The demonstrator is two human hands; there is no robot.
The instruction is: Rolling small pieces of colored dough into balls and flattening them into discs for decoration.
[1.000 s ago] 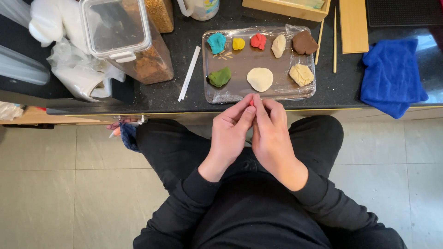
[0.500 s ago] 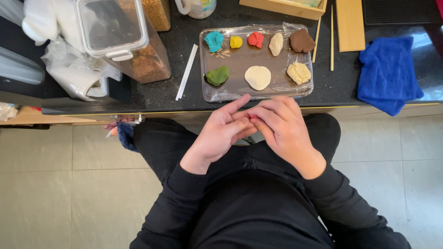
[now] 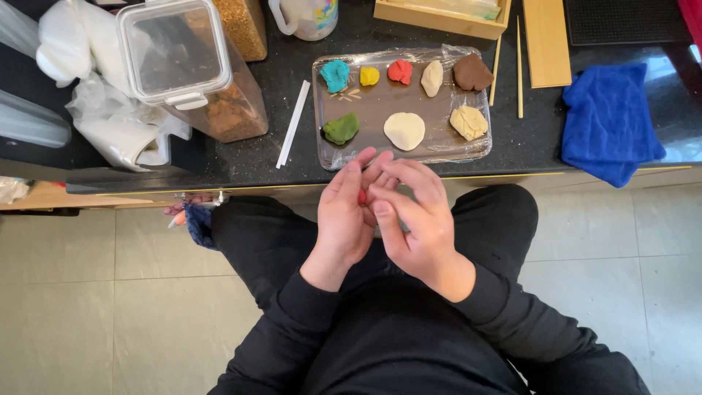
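My left hand [image 3: 345, 216] and my right hand [image 3: 415, 212] are pressed together over my lap, just below the counter edge. A small red piece of dough [image 3: 362, 196] shows between their fingers. Beyond the fingertips a plastic-wrapped tray [image 3: 373, 99] lies on the dark counter. It carries several dough lumps: blue [image 3: 336, 74], yellow [image 3: 369, 75], red [image 3: 400, 71], brown [image 3: 472, 72], green [image 3: 341, 129], a flat white round [image 3: 404, 130] and two beige pieces.
A clear lidded container [image 3: 183, 66] of brown grains stands at the left, with white plastic bags [image 3: 110, 124] beside it. A white stick [image 3: 293, 123] lies left of the tray. Chopsticks [image 3: 519, 66], a wooden board [image 3: 547, 44] and a blue cloth [image 3: 607, 121] are at the right.
My hands have kept working against each other, shifting slightly; the right hand's fingers now curl over the left hand's fingertips and the red piece shows between them.
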